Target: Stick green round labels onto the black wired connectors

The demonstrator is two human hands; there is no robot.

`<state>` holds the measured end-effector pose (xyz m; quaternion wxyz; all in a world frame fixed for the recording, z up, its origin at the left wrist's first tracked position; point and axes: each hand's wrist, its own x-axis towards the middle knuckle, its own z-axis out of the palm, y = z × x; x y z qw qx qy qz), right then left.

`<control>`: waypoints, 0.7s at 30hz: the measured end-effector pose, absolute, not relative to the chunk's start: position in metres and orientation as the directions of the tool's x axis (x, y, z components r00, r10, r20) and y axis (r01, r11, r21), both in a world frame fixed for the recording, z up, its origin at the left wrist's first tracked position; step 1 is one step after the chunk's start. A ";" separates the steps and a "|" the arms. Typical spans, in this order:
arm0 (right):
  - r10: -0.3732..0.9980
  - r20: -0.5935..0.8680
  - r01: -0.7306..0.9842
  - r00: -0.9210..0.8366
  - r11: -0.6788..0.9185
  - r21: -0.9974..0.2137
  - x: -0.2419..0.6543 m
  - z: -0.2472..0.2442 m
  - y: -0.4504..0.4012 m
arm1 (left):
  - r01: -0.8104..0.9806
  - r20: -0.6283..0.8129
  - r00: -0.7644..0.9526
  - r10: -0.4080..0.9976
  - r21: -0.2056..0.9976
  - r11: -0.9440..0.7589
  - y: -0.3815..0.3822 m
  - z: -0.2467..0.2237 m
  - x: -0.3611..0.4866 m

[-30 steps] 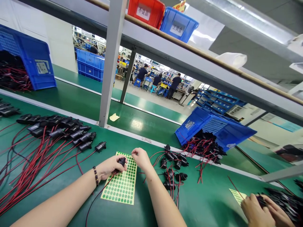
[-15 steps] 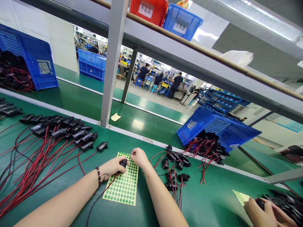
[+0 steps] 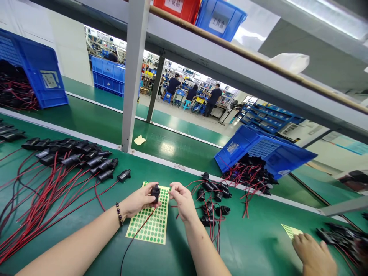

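Observation:
My left hand (image 3: 142, 201), with a beaded bracelet at its wrist, grips a small black water pump (image 3: 155, 193) whose thin wire trails down toward the front. Beneath it lies a pale yellow sheet of round green stickers (image 3: 149, 230), partly covered by the hand. Just right of the pump, my right hand (image 3: 181, 199) is closed in a pinch, with what looks like a green sticker at its fingertips. The two hands are apart. To the left, several black pumps (image 3: 94, 163) with red wires lie in rows; one single pump (image 3: 124, 175) sits nearer the sheet.
More pumps (image 3: 208, 209) lie right of my right hand. A tipped blue crate (image 3: 238, 147) spills pumps at the back right; another blue crate (image 3: 46, 80) stands far left. A co-worker's hand (image 3: 313, 251) rests near a second sticker sheet (image 3: 290, 230). A shelf post (image 3: 133, 76) rises behind.
My left hand has turned the pump more upright and moved it slightly right. My right hand has lifted off the sheet and shifted right. The co-worker's hand has moved over the other sheet.

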<state>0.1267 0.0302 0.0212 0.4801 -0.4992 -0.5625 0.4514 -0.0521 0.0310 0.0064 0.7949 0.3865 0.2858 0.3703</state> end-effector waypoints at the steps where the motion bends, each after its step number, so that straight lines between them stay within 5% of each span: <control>1: 0.998 0.055 0.002 -0.022 0.055 -0.999 0.127 0.019 0.023 | -0.357 -0.137 0.541 0.830 0.856 0.374 0.029 0.005 -0.049; 5: 1.000 -0.019 -0.245 -0.009 -0.020 -0.969 0.125 0.014 0.004 | -0.215 0.003 0.482 0.876 0.970 0.114 0.021 -0.002 -0.038; 10: 0.998 0.056 -0.198 -0.039 0.047 -0.979 0.120 0.018 -0.006 | 0.094 0.157 0.324 0.933 0.976 -0.197 0.011 -0.005 -0.031; 21: 0.971 0.227 0.070 -0.078 0.233 -0.970 0.101 0.012 -0.012 | 0.189 0.226 0.257 0.940 0.942 -0.278 0.005 -0.008 -0.026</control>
